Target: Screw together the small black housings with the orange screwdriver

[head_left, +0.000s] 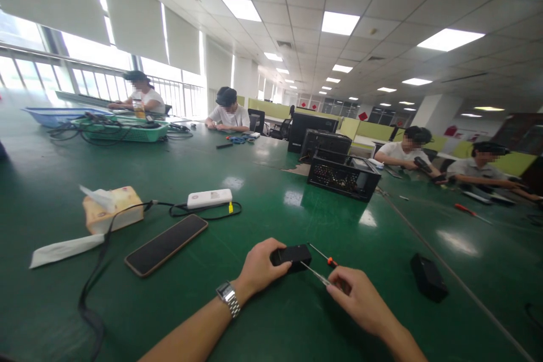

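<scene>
My left hand (pixel 262 264), with a silver watch (pixel 228 298) at its wrist, grips a small black box (pixel 297 257) on the green table. In my right hand (pixel 352 293) is a thin metal-shafted tool (pixel 314 273), its tip at the box's near right side. Just behind that tool lies a screwdriver with an orange and black handle (pixel 331 262). The fingers of both hands are closed. Whatever part of the tool sits inside my right fingers is hidden.
A second black box (pixel 428 277) lies right. Leftward are a phone (pixel 167 245), tissue pack (pixel 112 209), white power bank (pixel 209 198) and black cable. Computer cases (pixel 343 174), baskets (pixel 139 133) and a red screwdriver (pixel 470 212) lie farther back. Several people sit around the table.
</scene>
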